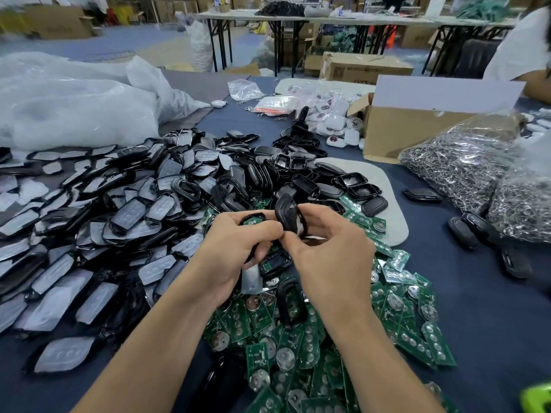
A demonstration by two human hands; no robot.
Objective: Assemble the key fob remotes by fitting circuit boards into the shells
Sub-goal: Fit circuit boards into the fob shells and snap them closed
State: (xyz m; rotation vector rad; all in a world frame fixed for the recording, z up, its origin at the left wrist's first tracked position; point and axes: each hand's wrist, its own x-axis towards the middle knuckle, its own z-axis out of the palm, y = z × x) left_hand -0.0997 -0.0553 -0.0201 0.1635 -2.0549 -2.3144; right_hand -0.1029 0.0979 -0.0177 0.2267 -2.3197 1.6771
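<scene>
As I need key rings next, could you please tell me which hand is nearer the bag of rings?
The right hand: the bag of rings lies to its right; the left hand sits farther left.

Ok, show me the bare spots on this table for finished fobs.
Bare blue cloth lies right of the circuit boards, in front of the black fobs. A smaller patch lies beyond the shells. Centre and left are crowded.

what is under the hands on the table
A heap of green circuit boards and a few black shells on the blue table. Whatever lies deeper in the heap is covered.
</scene>
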